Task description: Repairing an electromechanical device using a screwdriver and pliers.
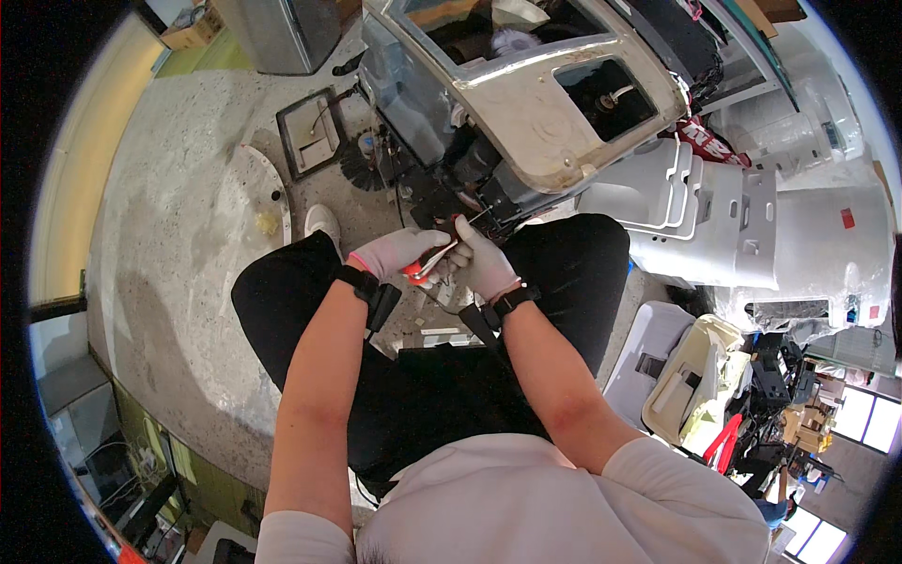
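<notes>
Red-handled tool btwn gloved L hand & R hand, nr machine

Red tool, black trousers

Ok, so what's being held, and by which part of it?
A red and silver tool is held where the left hand and right hand meet. Its red end shows; exactly where each hand grips it can't be told.
</notes>
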Motion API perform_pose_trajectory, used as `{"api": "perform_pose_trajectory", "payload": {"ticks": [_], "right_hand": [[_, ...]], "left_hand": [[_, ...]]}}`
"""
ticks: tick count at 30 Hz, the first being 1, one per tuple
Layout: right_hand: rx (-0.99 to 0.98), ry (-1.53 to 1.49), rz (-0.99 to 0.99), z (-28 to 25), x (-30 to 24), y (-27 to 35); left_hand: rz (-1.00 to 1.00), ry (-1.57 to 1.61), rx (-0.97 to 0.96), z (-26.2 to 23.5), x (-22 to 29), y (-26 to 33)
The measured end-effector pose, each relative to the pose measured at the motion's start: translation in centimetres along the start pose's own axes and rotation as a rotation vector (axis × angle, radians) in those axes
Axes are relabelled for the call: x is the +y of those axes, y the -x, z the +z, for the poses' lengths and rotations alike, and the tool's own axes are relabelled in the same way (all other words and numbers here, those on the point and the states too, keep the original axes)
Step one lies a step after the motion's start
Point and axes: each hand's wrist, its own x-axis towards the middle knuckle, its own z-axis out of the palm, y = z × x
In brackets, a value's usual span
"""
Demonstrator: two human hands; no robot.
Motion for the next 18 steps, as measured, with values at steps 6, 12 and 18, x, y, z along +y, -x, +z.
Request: {"api": "perform_pose_trajectory", "payload": {"ticks": [6,12,18], "right_hand": [[0.304,0.609,-0.203,1.9,-1.2,-0.2],[0.33,0.506,-0.2,1.2,0.2,-0.3],[-0.152,-0.155,0.013,0.3,0.0,0.1]], "left_hand": [[0.189,-0.587,0.228,0.6,-1.3,-0.6],[0.226,-0.57,0.28,-0.1,-0.7,-0.4],[0.128,-0.084,0.121,-0.3,-0.5,-0.5]]}}
